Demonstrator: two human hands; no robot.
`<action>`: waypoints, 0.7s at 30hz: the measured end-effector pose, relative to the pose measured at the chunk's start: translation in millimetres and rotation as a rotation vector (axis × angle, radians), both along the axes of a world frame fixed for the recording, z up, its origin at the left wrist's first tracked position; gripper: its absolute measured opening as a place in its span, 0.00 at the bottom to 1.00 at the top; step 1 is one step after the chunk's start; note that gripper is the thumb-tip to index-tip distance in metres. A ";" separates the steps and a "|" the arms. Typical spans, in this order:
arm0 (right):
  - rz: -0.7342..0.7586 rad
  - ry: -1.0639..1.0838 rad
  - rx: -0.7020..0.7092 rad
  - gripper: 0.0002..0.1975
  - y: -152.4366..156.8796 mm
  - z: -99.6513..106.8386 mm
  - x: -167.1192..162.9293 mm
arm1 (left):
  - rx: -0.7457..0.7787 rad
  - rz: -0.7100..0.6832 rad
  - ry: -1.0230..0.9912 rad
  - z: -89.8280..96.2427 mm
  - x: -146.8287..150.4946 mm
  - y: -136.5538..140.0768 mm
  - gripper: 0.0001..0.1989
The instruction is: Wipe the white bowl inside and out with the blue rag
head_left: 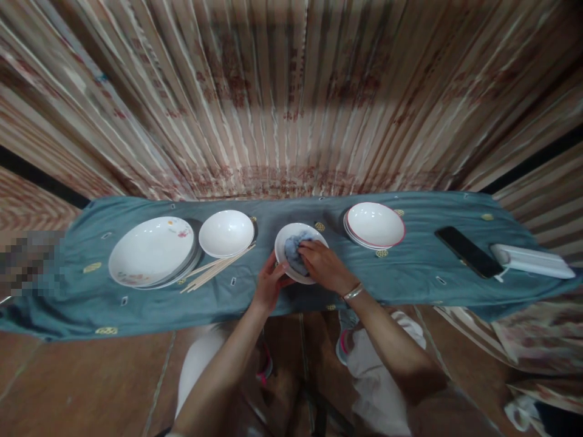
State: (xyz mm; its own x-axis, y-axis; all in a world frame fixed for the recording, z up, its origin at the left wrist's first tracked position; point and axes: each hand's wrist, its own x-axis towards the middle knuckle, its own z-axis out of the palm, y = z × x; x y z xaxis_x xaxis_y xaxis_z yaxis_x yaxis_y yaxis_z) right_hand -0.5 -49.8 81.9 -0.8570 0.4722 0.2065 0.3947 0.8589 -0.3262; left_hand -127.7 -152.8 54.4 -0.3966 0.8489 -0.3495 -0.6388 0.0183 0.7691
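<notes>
In front of me a white bowl point(285, 235) is tilted slightly, its inside facing me. My left hand point(269, 284) grips its lower left rim, thumb on the inside and fingers behind. A crumpled light blue cloth point(294, 246) lies inside the bowl. My right hand point(322, 264), with a silver bracelet at the wrist, presses the cloth against the inner wall, fingers closed on it. Left of the bowl sits another white bowl point(226, 232), with several wooden chopsticks point(218, 270) lying before it. To the right is a stack of red-rimmed bowls point(376, 223).
A stack of white plates point(150, 252) with flower prints stands at the left. A black phone point(468, 250) and a white device point(532, 260) lie at the right. The teal tablecloth point(319, 297) covers a narrow table, with a pleated curtain point(291, 133) behind.
</notes>
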 end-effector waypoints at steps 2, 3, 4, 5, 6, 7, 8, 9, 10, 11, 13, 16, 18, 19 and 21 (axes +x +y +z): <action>0.002 0.058 -0.016 0.17 7.0 -1.3 -5.2 | 0.001 -0.007 -0.016 2.3 -0.6 4.6 0.24; 0.013 0.083 -0.036 0.17 10.3 -1.5 -7.6 | 0.004 -0.010 -0.027 3.2 -1.3 6.7 0.23; 0.030 0.104 -0.063 0.17 13.2 -1.1 -9.8 | 0.007 -0.015 -0.037 3.8 -2.1 8.7 0.22; 0.053 0.119 -0.097 0.18 15.7 -0.2 -11.7 | 0.009 -0.018 -0.044 4.0 -3.0 10.6 0.22; 0.082 0.131 -0.138 0.18 17.9 1.2 -13.3 | 0.009 -0.020 -0.049 4.0 -3.9 12.2 0.22; 0.115 0.143 -0.183 0.18 19.6 3.1 -14.5 | 0.007 -0.025 -0.052 3.8 -4.7 13.6 0.22; 0.146 0.159 -0.227 0.18 21.0 5.3 -15.5 | 0.004 -0.033 -0.055 3.5 -5.3 14.9 0.23; 0.172 0.181 -0.265 0.17 22.1 7.5 -16.1 | 0.001 -0.041 -0.057 3.2 -5.7 16.0 0.23; 0.190 0.203 -0.293 0.17 22.9 9.4 -16.7 | 0.003 -0.050 -0.060 3.0 -5.9 17.1 0.23; 0.199 0.222 -0.307 0.17 23.5 10.7 -17.2 | 0.009 -0.058 -0.062 2.9 -5.8 18.1 0.23; 0.189 0.246 -0.288 0.18 24.3 11.6 -18.6 | 0.027 -0.066 -0.064 2.8 -5.3 20.1 0.23; 0.140 0.249 -0.181 0.19 26.0 9.2 -22.0 | 0.028 -0.066 -0.070 2.1 -4.2 22.4 0.24; 0.083 0.210 -0.080 0.19 27.8 7.7 -24.0 | 0.010 -0.063 -0.073 1.0 -3.8 23.4 0.24; 0.051 0.173 -0.027 0.19 28.8 7.6 -24.5 | 0.002 -0.059 -0.070 0.3 -3.7 23.7 0.24; -0.004 0.098 0.050 0.19 30.5 9.2 -23.9 | -0.014 -0.050 -0.062 -0.8 -3.3 24.3 0.24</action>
